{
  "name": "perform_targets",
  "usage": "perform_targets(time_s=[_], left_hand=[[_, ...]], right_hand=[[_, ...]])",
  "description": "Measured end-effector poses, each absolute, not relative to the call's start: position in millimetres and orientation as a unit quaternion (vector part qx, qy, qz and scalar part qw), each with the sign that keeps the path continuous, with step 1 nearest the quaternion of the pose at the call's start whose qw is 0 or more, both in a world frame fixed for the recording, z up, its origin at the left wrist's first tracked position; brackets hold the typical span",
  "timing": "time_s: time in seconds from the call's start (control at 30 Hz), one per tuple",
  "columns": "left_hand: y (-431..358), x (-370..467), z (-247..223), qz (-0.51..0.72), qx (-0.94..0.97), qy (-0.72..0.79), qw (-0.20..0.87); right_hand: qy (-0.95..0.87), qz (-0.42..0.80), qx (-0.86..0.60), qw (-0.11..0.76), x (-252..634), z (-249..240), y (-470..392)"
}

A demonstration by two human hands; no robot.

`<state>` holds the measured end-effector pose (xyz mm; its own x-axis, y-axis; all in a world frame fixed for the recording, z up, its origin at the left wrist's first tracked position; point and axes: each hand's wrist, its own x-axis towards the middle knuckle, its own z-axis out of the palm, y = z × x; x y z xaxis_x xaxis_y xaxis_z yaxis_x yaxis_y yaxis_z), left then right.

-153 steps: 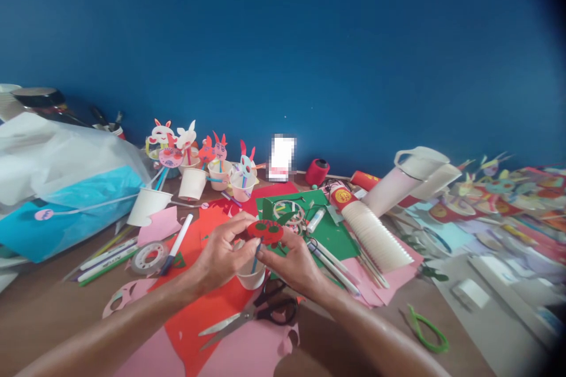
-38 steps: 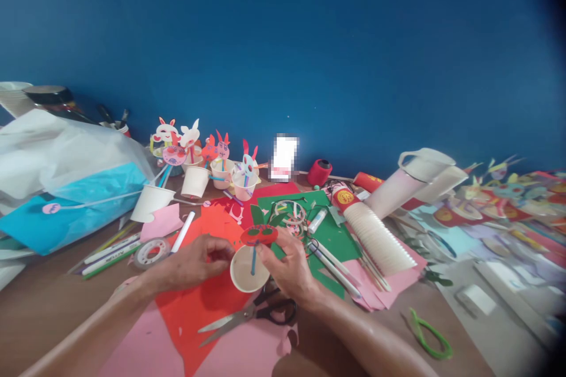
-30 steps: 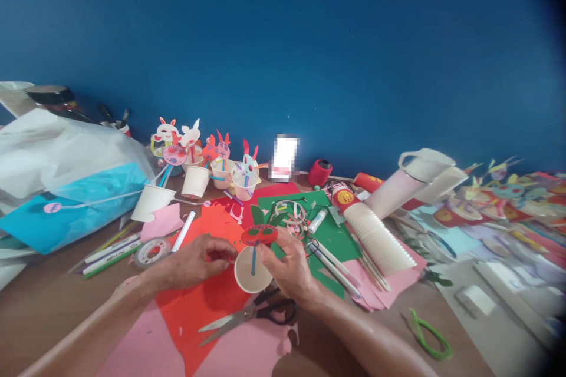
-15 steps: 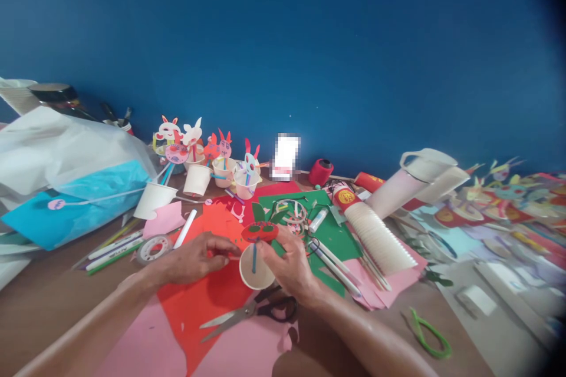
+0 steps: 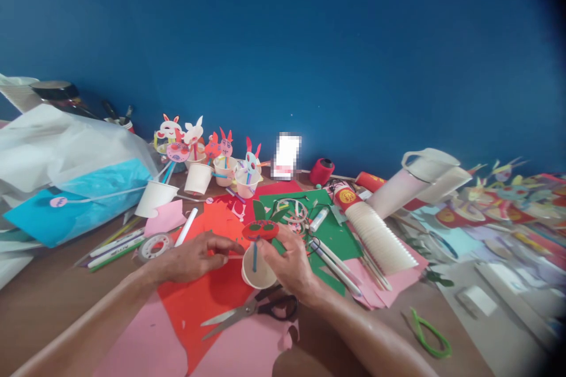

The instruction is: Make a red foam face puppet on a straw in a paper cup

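A paper cup stands over red paper, with a blue stick rising inside it. At the top of the stick is a red paper face with green eyes and green ears. My right hand pinches the face and stick from the right side. Just left of the cup, my left hand has its fingers curled toward the rim; what they hold, if anything, is too small to tell. Scissors with black handles lie spread below the cup.
Cups with paper animals stand at the back left. A tape roll and markers lie left. Stacked cups, a white jug and a green pipe cleaner are to the right.
The cup has shifted very slightly to the right. Both hands keep nearly the same pose.
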<state>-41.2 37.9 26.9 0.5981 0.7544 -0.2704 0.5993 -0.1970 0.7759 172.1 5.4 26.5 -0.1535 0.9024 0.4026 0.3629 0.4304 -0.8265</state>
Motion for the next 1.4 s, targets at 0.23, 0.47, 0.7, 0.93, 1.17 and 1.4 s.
perform_targets(time_s=[0.23,0.47,0.7,0.93,1.17,1.4], left_hand=[[38,-38,30,0.098,0.766,0.42,0.477],[39,-35,37,0.105,0.774,0.424,0.459],[33,-31,47,0.112,0.776,0.477,0.396],[22,-28,30,0.128,0.822,0.443,0.335],[16,-13,35,0.189,0.851,0.382,0.307],[15,-10,31,0.209,0.862,0.376,0.269]], right_hand=[[-0.704,0.282,-0.453,0.47,171,26,6],[-0.706,0.268,-0.458,0.469,171,28,6],[-0.708,0.254,-0.46,0.472,170,27,6],[-0.707,0.252,-0.467,0.467,170,27,7],[-0.701,0.263,-0.459,0.479,170,23,7],[-0.701,0.265,-0.455,0.481,170,23,6]])
